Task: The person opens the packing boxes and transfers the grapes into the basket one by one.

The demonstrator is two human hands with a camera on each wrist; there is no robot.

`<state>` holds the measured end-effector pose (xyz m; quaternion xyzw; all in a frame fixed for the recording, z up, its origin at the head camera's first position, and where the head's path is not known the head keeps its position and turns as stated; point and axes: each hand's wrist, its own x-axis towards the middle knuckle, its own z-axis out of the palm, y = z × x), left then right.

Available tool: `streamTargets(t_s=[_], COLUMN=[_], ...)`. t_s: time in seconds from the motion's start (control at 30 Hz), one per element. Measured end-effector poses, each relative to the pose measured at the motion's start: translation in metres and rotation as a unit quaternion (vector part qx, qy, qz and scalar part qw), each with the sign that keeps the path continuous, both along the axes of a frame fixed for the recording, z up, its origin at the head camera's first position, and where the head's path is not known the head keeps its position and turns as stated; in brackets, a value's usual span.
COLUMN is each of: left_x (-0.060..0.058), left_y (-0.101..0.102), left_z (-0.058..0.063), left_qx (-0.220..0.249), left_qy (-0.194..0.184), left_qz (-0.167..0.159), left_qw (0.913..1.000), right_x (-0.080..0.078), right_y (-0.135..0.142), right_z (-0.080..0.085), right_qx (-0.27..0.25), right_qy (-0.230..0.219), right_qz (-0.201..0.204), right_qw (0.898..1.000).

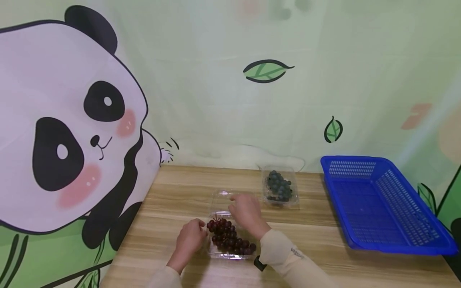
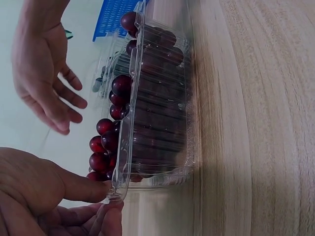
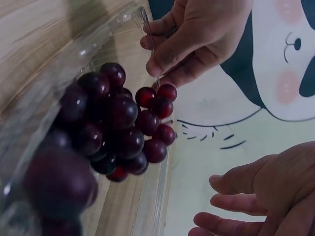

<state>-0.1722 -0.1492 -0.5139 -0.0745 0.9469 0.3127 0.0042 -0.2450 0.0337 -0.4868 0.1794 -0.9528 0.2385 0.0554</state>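
A bunch of dark red grapes (image 1: 228, 237) lies in a clear plastic clamshell box (image 1: 230, 256) on the table, its lid (image 1: 220, 201) folded back behind it. My left hand (image 1: 192, 237) is at the box's left side. In the left wrist view, the thumb and fingers of that hand (image 2: 59, 196) pinch the box's rim near a corner. My right hand (image 1: 246, 212) is raised above the lid and the back of the box. Seen in the right wrist view, the right hand (image 3: 261, 196) has its fingers spread loosely, holding nothing.
Behind and to the right stands another clear box (image 1: 294, 200) with dark blue-green grapes (image 1: 279, 186). A large blue plastic basket (image 1: 371, 244) is at the right of the wooden table (image 1: 306, 240). A printed panda backdrop (image 1: 216, 100) hangs along the far edge.
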Motion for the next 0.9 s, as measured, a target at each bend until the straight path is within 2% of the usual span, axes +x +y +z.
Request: streamTargets(t_s=[0.23, 0.33, 0.47, 0.73, 0.9], left_x=[-0.001, -0.002, -0.003, -0.004, -0.002], left_y=[-0.003, -0.002, -0.002, -0.002, -0.003], left_z=[0.000, -0.001, 0.000, 0.000, -0.002], left_qx=[0.012, 0.016, 0.021, 0.019, 0.024], left_qy=[-0.002, -0.001, 0.002, 0.007, 0.005], left_qz=[-0.001, -0.001, 0.002, -0.003, -0.001], left_qw=[0.9999, 0.9999, 0.9998, 0.9998, 0.9997], right_x=[-0.001, -0.001, -0.002, -0.001, 0.002], right_y=[-0.021, -0.028, -0.035, -0.049, -0.054], right_z=[-0.004, -0.006, -0.009, -0.019, -0.027], right_qx=[0.033, 0.042, 0.044, 0.060, 0.083], right_qy=[0.026, 0.057, 0.061, 0.036, 0.071], right_qz=[0.029, 0.036, 0.038, 0.039, 0.031], right_qw=[0.999, 0.997, 0.996, 0.997, 0.994])
